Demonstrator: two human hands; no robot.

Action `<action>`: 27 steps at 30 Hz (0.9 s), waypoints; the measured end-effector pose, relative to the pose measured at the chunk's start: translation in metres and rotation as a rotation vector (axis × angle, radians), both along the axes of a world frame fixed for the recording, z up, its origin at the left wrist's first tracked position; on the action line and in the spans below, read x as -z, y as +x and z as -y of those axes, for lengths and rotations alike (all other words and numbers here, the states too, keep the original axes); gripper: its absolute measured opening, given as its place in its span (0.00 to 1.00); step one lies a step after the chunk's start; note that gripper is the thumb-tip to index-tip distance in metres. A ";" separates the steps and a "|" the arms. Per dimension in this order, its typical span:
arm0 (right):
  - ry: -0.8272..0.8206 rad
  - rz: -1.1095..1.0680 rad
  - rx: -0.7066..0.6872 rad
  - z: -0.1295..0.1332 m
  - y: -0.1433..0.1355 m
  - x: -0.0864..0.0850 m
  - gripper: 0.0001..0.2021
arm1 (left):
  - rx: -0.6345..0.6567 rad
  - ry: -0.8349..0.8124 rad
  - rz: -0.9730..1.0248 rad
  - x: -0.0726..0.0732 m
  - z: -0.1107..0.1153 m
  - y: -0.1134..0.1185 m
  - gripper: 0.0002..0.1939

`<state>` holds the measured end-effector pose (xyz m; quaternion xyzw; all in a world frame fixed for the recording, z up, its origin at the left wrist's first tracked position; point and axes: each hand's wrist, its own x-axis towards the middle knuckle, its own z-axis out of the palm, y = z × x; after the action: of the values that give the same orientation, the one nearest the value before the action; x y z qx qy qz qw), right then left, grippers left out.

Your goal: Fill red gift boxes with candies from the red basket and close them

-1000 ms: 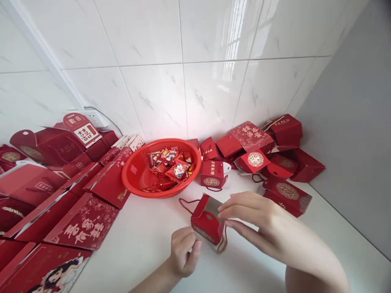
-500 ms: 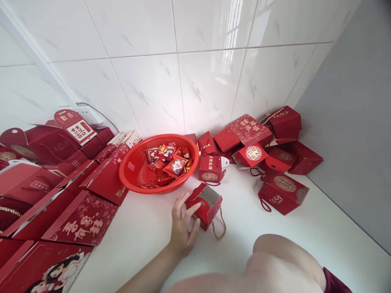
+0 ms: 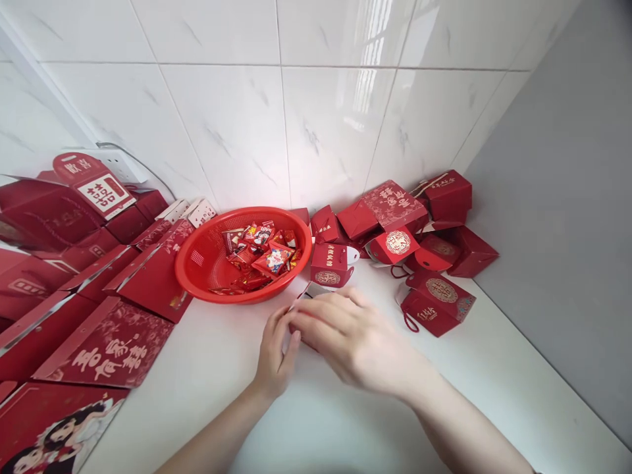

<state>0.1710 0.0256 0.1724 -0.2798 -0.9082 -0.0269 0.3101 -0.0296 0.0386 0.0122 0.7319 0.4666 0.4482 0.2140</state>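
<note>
A small red gift box [image 3: 318, 290] stands on the white tabletop, mostly covered by my hands; a bit of its pale inside shows at the top. My left hand [image 3: 277, 350] grips its left side, thumb in front and fingers behind. Over the box's top reaches my right hand [image 3: 353, 336], slightly blurred, its fingers bent and pressed together near the left fingertips. What they pinch is hidden. Just behind the hands sits another red gift box [image 3: 330, 264]. A red plastic basket [image 3: 185, 280] with wrapped candies [image 3: 274, 258] in it stands to the left.
Several red gift bags [image 3: 111, 342] are lined up at the left. More red boxes [image 3: 390, 204] are piled at the back right, with one box [image 3: 437, 303] lying nearer. A white tiled wall [image 3: 227, 118] rises behind, and a grey panel [image 3: 557, 178] borders the right.
My right hand has come in from the lower right onto the top of the box. My left hand has shifted from resting on the box to gripping its side. The view has shifted slightly.
</note>
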 end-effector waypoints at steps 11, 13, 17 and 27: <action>-0.826 -0.538 0.201 0.011 0.037 0.095 0.13 | -0.011 -0.110 -0.019 -0.016 0.005 0.008 0.24; -0.892 -0.702 0.366 0.009 0.039 0.103 0.20 | -0.050 -0.139 0.024 -0.015 0.005 0.009 0.24; -0.997 -0.683 0.562 -0.003 0.043 0.117 0.27 | -0.084 -0.285 0.105 -0.018 0.003 0.008 0.20; -1.090 -0.445 0.548 -0.021 0.023 0.119 0.25 | -0.029 -0.490 0.101 -0.027 0.005 0.015 0.18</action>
<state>0.1938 0.0467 0.0536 -0.6176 -0.6015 0.4181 0.2862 -0.0144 0.0338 0.0392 0.6281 0.5606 0.3607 0.4014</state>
